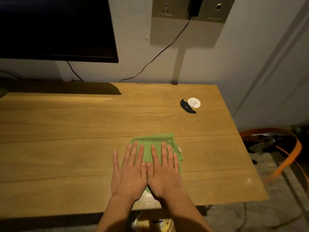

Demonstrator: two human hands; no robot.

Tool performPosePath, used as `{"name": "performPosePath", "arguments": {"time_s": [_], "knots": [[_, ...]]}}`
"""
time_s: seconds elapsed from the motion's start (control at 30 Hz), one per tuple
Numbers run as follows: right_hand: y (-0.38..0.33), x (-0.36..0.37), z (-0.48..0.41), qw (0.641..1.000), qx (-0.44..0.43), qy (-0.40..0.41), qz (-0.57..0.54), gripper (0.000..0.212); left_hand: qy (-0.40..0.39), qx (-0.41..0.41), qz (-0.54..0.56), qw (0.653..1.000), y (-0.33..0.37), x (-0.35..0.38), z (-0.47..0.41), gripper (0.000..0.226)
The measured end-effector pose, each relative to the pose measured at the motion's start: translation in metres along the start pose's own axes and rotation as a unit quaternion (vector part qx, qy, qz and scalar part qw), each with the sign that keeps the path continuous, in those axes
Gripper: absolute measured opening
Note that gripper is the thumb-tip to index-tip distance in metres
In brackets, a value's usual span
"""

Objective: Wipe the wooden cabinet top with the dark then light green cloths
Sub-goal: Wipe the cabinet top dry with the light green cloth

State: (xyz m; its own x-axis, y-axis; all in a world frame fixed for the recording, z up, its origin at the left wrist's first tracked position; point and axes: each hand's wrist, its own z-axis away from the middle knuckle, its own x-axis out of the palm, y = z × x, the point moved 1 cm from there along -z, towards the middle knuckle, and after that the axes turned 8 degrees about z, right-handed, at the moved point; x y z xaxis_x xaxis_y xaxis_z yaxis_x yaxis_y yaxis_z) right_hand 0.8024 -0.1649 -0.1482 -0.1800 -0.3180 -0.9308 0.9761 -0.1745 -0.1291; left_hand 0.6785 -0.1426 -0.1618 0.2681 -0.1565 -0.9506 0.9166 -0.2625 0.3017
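Observation:
A light green cloth (151, 141) lies flat on the wooden cabinet top (66, 128), right of centre near the front edge. My left hand (128, 171) and my right hand (163, 173) press down on it side by side, fingers straight and spread, thumbs touching. Most of the cloth is hidden under my palms; only its far edge and right side show. At the far left edge of the view there is a dim green patch (2, 92) that is too dark to identify.
A small white round lid (194, 102) and a black flat scrap (186, 107) lie at the back right of the top. A dark screen (55, 27) hangs over the back left, with cables (160, 52) down the wall. An orange strap (287, 158) lies on the floor to the right.

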Motion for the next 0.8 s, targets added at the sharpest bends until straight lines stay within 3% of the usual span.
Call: {"name": "performPosePath", "arguments": {"time_s": [0.5,0.8], "knots": [[0.031,-0.083,-0.263,0.999,0.021,0.027,0.007,0.058,0.039,0.010,0.024,0.999,-0.005,-0.007,-0.278,0.061],[0.038,-0.103,-0.316,0.999,0.012,0.047,0.010,0.060,0.043,0.011,0.040,0.998,-0.003,-0.010,-0.333,0.060]]}}
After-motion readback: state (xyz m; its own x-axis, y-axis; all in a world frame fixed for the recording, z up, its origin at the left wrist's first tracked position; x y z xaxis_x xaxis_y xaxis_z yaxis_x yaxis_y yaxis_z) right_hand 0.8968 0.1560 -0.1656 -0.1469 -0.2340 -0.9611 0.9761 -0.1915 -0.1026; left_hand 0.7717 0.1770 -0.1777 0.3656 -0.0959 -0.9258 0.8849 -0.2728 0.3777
